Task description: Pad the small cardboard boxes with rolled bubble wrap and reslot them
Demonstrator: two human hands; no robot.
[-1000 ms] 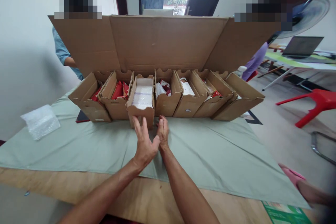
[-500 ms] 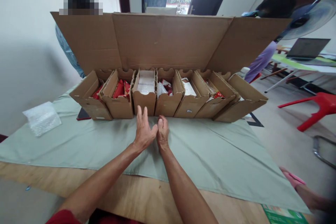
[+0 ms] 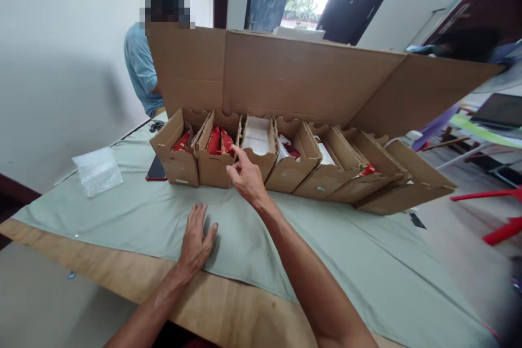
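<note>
My left hand lies on the green cloth with its fingers out and nothing in it. My right hand is raised in front of the row of cardboard bins, its index finger and thumb apart and nothing held. That index finger is nearest to the second bin from the left, where red packets stand. Just to the right, a bin holds clear, whitish plastic packs; my right hand covers part of its front.
Several more cardboard bins continue rightward, before a tall cardboard panel. Left on the cloth lie bubble wrap and a dark phone-like thing. A person in a blue shirt is behind the panel. A red stool stands at right.
My hands have come apart. The right one has risen toward the second bin; the left has come back and down onto the cloth. The view has turned left and tilted.
</note>
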